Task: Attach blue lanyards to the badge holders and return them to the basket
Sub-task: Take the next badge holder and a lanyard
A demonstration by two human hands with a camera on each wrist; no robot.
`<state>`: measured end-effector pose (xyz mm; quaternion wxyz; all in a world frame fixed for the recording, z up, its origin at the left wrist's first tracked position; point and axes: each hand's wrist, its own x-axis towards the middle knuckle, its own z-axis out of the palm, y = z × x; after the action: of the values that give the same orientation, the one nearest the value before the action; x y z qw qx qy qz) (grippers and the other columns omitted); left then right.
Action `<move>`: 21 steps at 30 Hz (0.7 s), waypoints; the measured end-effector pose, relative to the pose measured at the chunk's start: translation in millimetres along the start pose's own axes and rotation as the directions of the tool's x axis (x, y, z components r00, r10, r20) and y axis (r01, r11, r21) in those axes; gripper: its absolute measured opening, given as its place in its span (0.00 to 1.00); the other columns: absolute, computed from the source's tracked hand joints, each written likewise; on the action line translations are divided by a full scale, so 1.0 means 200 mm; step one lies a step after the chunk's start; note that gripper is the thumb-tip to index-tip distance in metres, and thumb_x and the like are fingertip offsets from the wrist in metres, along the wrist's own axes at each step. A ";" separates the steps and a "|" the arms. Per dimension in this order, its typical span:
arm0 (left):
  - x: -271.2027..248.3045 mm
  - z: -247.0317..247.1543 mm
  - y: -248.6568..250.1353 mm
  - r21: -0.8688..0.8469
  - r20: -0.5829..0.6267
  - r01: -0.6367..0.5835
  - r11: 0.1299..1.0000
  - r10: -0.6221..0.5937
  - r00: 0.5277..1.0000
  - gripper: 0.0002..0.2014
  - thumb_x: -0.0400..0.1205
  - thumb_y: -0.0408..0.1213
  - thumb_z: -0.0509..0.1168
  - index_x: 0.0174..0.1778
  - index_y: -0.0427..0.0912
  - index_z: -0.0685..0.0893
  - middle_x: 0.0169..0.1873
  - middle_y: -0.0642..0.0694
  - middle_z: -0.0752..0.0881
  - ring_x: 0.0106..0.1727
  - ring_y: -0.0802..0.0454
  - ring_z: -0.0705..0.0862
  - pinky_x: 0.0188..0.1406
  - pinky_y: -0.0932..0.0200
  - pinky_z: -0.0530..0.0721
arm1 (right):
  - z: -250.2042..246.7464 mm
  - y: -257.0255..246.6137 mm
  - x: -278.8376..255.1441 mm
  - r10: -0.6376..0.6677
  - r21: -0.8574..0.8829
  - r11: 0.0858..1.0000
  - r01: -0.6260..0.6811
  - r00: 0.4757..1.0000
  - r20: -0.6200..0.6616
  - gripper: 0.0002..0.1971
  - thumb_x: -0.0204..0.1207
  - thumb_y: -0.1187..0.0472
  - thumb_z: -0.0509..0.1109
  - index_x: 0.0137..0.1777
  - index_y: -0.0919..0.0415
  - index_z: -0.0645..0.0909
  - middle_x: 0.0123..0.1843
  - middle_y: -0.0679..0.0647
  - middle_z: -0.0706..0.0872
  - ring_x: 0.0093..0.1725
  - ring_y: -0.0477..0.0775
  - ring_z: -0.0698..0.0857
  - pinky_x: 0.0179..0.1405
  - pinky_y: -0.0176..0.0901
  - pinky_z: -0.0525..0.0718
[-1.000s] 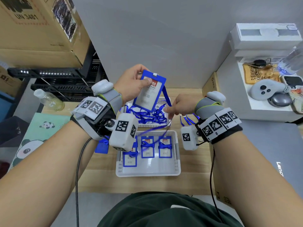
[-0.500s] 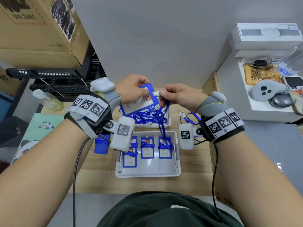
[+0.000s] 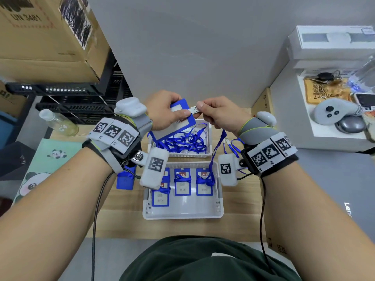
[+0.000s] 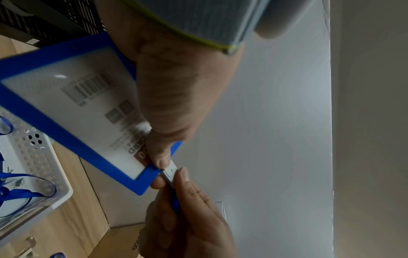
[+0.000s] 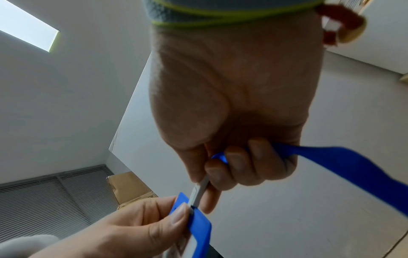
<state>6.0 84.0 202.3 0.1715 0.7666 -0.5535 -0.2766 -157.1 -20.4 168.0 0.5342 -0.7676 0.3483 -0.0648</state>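
The badge holder (image 3: 178, 118) is gripped by the left hand (image 3: 164, 112); the lanyard clip (image 3: 194, 109) is pinched between the right hand (image 3: 221, 114) fingers (image 5: 238, 167), touching the holder's top edge.

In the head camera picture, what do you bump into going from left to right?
Clear plastic bottle → left hand → blue-framed badge holder → silver lanyard clip → right hand → grey game controller.

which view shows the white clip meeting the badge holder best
The left wrist view: the white clip sits sharp at the badge holder top edge, pinched by the right hand. The right wrist view shows it edge-on and blurred. The head view shows it small between both thumbs.
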 end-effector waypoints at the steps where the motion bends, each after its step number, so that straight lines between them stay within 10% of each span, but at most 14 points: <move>1: 0.00 0.00 0.00 0.010 -0.007 -0.012 1.000 0.012 1.000 0.11 0.80 0.49 0.70 0.44 0.44 0.85 0.37 0.46 0.89 0.39 0.46 0.85 0.32 0.59 0.76 | 0.00 0.00 0.00 0.002 -0.017 1.000 -0.002 1.000 -0.008 0.19 0.87 0.51 0.59 0.48 0.62 0.88 0.25 0.43 0.72 0.25 0.45 0.68 0.29 0.37 0.67; 21: 0.05 0.01 -0.02 -0.016 -0.061 -0.040 0.999 0.039 0.997 0.17 0.80 0.56 0.65 0.41 0.45 0.84 0.36 0.45 0.88 0.40 0.43 0.86 0.40 0.50 0.82 | -0.01 -0.05 -0.01 -0.072 -0.248 0.968 0.032 0.986 -0.152 0.17 0.86 0.50 0.61 0.43 0.55 0.88 0.23 0.47 0.65 0.23 0.47 0.65 0.28 0.40 0.65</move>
<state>10.4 75.2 195.3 0.2005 0.7621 -0.5606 -0.2544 -154.8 -18.3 177.8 0.4038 -0.8289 0.3748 -0.0967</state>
